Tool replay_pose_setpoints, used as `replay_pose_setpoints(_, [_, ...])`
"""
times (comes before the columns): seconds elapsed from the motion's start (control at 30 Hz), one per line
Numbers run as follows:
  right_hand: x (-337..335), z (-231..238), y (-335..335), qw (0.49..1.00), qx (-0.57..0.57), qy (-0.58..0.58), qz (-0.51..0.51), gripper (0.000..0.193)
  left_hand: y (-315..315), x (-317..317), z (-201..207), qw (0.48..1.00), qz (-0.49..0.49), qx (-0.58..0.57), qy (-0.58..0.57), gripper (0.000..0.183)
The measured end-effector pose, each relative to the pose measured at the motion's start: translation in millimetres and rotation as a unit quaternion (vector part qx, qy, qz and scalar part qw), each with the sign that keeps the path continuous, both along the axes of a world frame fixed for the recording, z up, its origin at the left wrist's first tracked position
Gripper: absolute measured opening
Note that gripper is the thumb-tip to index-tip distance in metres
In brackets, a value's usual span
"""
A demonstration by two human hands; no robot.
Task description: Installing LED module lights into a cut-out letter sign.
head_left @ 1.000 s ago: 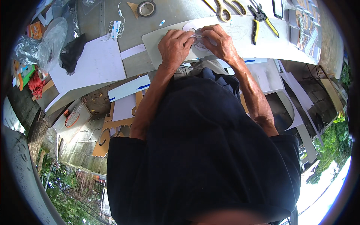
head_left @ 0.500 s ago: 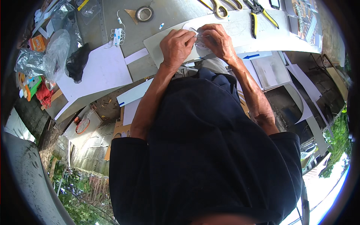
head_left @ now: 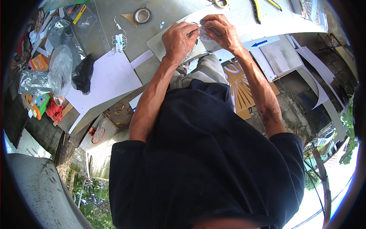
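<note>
2 hands pinched narrow, left hand (head_left: 178, 41) and right hand (head_left: 223, 32) | thin strand (head_left: 199, 29) between fingertips, over pale board (head_left: 156, 44); perhaps wire, too small to tell | step: likely fine fingertip joining | next: calls for steady, matched pinches

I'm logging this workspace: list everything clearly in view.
Thin strand: 1, pale, upper centre
Coiled wire: 1, white, upper left
Round tape roll: 1, dark, top
Tool handles: 2, yellow-black, upper right
Large tabletop sheets: 2, white, left and right
Crumpled plastic: several, clear and silvery, left
Small box: 1, orange, left
Tangled cord: 1, red, left
Slotted panel: 1, brown, centre right
T-shirt: 1, dark, centre
Left hand, right hand: 2, bare, upper centre
</note>
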State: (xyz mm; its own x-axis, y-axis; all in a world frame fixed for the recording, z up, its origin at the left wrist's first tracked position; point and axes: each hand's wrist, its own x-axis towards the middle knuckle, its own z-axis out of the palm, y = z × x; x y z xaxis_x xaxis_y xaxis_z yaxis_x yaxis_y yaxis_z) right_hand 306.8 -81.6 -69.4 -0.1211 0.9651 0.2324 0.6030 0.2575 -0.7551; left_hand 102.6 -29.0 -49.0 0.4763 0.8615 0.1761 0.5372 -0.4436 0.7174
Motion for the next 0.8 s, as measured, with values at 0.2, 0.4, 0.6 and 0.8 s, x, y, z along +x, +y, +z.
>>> replay_pose_setpoints(0.2, [2.2,7.2,1.0,1.000,0.000,-0.018,0.013,0.024,1.4,-0.4,-2.6,1.000,-0.006,-0.002,-0.002,0.013])
replay_pose_setpoints(0.4, [2.5,5.9,0.0,1.000,0.007,-0.026,0.015,0.024,4.0,1.1,-1.6,1.000,-0.011,-0.007,0.004,0.014])
replay_pose_setpoints(0.6, [-1.8,13.4,-3.3,1.000,-0.005,-0.024,-0.005,0.031,5.3,2.8,-0.9,0.999,-0.013,-0.026,0.018,0.012])
replay_pose_setpoints(0.8, [-5.5,11.7,-10.2,0.998,0.005,-0.053,-0.044,0.037,5.9,0.6,-1.5,1.000,-0.019,-0.014,0.008,0.011])
